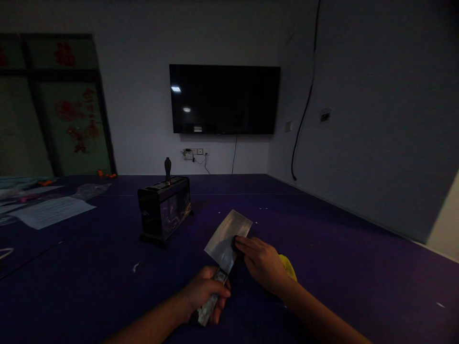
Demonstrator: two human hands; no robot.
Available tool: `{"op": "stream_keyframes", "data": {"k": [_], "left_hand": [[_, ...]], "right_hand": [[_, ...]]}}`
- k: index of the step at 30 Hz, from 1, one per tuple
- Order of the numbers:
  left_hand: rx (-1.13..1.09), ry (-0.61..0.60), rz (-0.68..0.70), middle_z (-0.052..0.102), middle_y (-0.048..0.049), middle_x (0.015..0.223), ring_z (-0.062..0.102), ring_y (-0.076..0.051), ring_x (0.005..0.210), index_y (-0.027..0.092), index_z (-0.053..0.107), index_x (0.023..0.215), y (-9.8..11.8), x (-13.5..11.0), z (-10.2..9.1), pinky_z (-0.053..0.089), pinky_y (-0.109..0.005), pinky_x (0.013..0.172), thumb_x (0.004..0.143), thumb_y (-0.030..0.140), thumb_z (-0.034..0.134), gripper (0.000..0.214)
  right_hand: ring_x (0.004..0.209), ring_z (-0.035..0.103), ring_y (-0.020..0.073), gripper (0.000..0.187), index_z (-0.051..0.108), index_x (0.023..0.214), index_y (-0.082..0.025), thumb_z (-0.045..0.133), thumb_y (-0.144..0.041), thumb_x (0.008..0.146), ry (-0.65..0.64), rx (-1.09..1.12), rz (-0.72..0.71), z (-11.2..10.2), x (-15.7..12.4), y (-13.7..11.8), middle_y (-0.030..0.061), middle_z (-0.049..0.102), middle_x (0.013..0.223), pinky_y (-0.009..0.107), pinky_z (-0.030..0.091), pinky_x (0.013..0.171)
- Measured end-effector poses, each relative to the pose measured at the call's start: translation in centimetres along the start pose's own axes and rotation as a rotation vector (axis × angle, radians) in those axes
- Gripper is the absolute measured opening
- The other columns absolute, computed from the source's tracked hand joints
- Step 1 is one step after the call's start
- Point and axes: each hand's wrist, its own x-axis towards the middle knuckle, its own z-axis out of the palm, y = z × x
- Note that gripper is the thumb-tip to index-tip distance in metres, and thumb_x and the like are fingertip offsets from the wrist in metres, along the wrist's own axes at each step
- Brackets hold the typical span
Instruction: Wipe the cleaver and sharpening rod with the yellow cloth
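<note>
A cleaver [227, 239] with a broad grey blade points away from me, tilted up over the purple surface. My left hand [208, 291] is closed round its worn, pale-patched handle. My right hand [263, 263] is at the right edge of the blade, its fingers pressed together on a small dark piece [235, 243] that touches the blade. What this piece is I cannot make out. Part of a yellow thing [288, 267] shows behind my right wrist. Beyond the cleaver to the left stands a black knife block [161, 210] with one dark handle [168, 169] rising from its top.
Papers [53, 211] and clear plastic [91, 191] lie at the left on the purple surface [344, 282]. Small white scraps are scattered about. A television [225, 99] hangs on the far wall, with sockets [200, 151] below it. A dark cable [304, 114] runs down the right wall.
</note>
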Motion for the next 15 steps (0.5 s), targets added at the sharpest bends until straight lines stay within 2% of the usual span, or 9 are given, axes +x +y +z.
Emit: {"op": "stream_keyframes", "data": {"k": [15], "left_hand": [[0.026, -0.006, -0.013, 0.052, 0.0044, 0.044, 0.046, -0.011, 0.028, 0.015, 0.049, 0.076, 0.27, -0.19, 0.02, 0.033, -0.019, 0.031, 0.058, 0.022, 0.054, 0.020]], "right_hand": [[0.086, 0.061, 0.0171, 0.040, 0.063, 0.104, -0.018, 0.039, -0.007, 0.074, -0.048, 0.044, -0.022, 0.36, -0.22, 0.27, 0.0050, 0.062, 0.111, 0.030, 0.051, 0.074]]}}
